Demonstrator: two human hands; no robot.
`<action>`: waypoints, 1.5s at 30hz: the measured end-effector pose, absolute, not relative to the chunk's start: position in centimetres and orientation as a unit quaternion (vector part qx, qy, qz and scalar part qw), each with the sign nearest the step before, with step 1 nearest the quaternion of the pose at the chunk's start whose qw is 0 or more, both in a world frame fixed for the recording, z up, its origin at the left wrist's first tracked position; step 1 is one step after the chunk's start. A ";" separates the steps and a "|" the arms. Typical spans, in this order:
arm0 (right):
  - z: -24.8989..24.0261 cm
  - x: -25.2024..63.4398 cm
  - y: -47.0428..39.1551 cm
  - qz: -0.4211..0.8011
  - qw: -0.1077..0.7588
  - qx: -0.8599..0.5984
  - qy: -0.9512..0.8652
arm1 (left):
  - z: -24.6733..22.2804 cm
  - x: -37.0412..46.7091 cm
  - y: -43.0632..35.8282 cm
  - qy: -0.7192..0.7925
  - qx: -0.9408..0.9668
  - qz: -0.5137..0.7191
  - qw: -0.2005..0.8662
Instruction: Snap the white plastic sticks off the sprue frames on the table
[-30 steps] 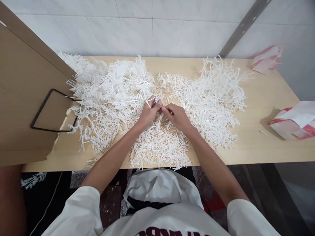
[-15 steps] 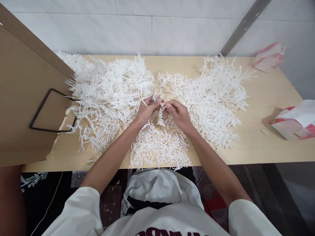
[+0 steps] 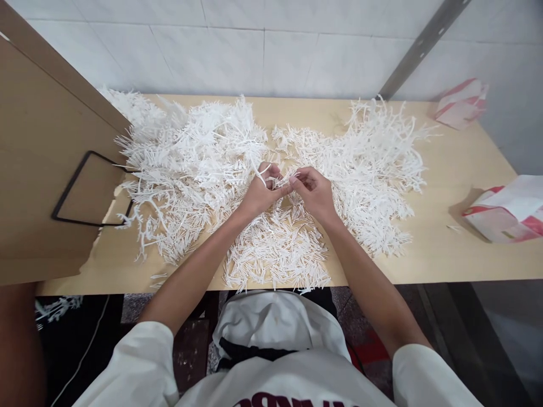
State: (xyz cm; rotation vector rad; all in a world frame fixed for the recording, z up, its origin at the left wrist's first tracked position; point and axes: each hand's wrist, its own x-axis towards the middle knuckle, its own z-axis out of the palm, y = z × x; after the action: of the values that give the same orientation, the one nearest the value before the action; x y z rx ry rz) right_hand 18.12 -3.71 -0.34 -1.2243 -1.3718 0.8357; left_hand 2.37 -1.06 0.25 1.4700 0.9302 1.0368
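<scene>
White branched strands lie in a large heap (image 3: 190, 152) on the left of the table and another heap (image 3: 369, 164) on the right. Between them, nearer my body, spreads a pile of short white pieces (image 3: 275, 254). Over the middle, my left hand (image 3: 263, 189) is closed on a white branched strand (image 3: 278, 182), whose curved stem rises by the fingers. My right hand (image 3: 314, 192) touches the strand's other end with thumb and forefinger pinched together. The tips of both hands nearly meet.
A cardboard panel (image 3: 51, 158) with a black wire frame (image 3: 63, 195) stands at the left. Two red-and-white paper packets, one at the back right (image 3: 462, 104) and one nearer (image 3: 507, 209), rest on the wooden table (image 3: 449, 254). A tiled wall (image 3: 237, 56) rises behind.
The strand between my hands has turned from hanging down to lying sideways. My left hand has moved slightly right and rotated, and my right hand has shifted slightly right.
</scene>
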 end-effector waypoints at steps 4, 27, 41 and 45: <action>-0.8 18.1 -3.6 0.342 0.545 -0.518 -0.563 | 0.5 2.2 -1.1 0.401 0.630 0.450 0.490; -0.2 17.8 -4.1 0.445 0.501 -0.433 -0.603 | 0.5 1.7 -0.5 0.325 0.638 0.402 0.571; 0.6 18.0 -4.0 0.361 0.468 -0.516 -0.620 | 0.3 2.4 -1.0 0.335 0.586 0.457 0.580; 0.4 18.2 -3.9 0.384 0.442 -0.497 -0.641 | 0.0 2.3 -0.8 0.346 0.592 0.455 0.568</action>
State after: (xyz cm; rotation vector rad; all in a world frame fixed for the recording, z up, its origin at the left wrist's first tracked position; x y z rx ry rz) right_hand 18.17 -3.95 0.39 -1.2329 -1.5899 0.9534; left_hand 2.32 -0.78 -0.01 1.3912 0.8135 1.0691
